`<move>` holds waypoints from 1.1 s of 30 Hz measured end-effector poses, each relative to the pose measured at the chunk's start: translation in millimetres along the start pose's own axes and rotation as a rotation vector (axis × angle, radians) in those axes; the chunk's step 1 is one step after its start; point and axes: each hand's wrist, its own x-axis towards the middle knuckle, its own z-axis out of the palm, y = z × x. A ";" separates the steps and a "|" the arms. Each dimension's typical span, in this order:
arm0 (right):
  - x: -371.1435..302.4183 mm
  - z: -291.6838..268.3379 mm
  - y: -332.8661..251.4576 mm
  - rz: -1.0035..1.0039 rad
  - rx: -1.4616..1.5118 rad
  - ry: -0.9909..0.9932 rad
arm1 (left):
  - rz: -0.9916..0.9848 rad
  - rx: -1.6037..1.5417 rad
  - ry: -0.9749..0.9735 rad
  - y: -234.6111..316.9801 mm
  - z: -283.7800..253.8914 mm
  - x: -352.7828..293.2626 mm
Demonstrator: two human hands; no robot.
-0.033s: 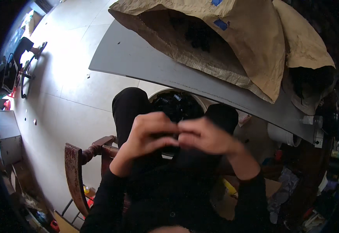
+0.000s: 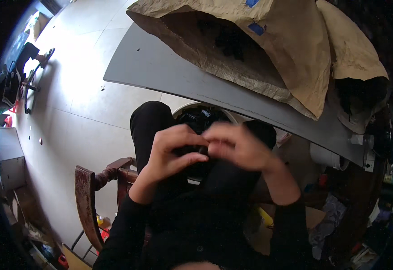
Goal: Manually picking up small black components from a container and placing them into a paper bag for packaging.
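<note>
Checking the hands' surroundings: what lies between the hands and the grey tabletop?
In the head view, a white bucket of black parts sits between the hands and the tabletop.

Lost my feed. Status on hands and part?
Both hands together over the bucket. Small dark part pinched between fingertips, mostly hidden. Nothing in the way.

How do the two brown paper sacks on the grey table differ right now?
The big sack lies on its side with its wide mouth open toward the person, dark pieces showing inside; the smaller sack sits at the table's right end, its opening facing down and shadowed. The big sack carries blue tape patches; none show on the smaller sack. Both are crumpled brown paper. The left hand and right hand meet below, over a white bucket.
</note>
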 end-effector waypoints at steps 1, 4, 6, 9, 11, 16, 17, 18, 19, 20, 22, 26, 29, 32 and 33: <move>13.4 -8.1 3.1 -0.129 -0.117 0.170 | -0.011 -0.065 0.017 -4.6 -1.1 -0.5; 57.3 -45.8 19.1 -0.207 -0.800 0.705 | -0.101 -0.375 0.063 -19.8 4.9 -8.9; 82.8 -67.8 41.7 -0.133 -0.931 0.825 | -0.375 -1.095 0.189 -13.8 13.4 -15.4; 87.9 -94.0 70.1 -0.064 -1.260 0.942 | -0.520 -1.394 0.232 -17.0 21.9 -20.5; 81.9 -96.0 70.8 -0.092 -1.510 0.945 | -0.563 -1.392 0.263 -19.6 24.5 -22.5; 62.3 -72.0 37.1 -0.094 -1.317 0.933 | -0.535 -0.845 0.232 -32.8 23.6 -26.2; 56.9 -60.8 25.2 -0.246 -1.291 0.940 | -0.442 -0.623 0.272 -27.2 20.0 -22.5; 50.5 -50.2 11.9 -0.246 -1.287 0.935 | -0.346 -0.409 0.297 -20.1 15.6 -16.4; 40.3 -41.2 0.9 -0.274 -1.071 0.784 | -0.247 -0.204 0.309 -16.2 13.9 -9.0; 29.7 -32.6 -4.9 -0.300 -0.850 0.637 | -0.189 -0.147 0.295 -11.2 11.7 -3.7; 15.1 -12.1 -2.1 -0.033 0.040 0.328 | -0.171 -0.124 0.233 -2.3 4.0 0.4; 3.1 9.1 -5.2 0.107 0.491 0.101 | -0.051 -0.088 0.143 4.6 -3.7 4.8; -0.2 27.4 1.3 0.049 0.972 0.186 | -0.072 -0.158 0.187 2.1 0.3 -1.4; 1.1 42.2 10.0 -0.116 0.972 0.322 | -0.062 -0.113 0.227 3.5 1.4 -4.1; -0.5 42.3 11.7 -0.116 0.973 0.326 | -0.055 -0.114 0.198 6.2 2.6 -2.4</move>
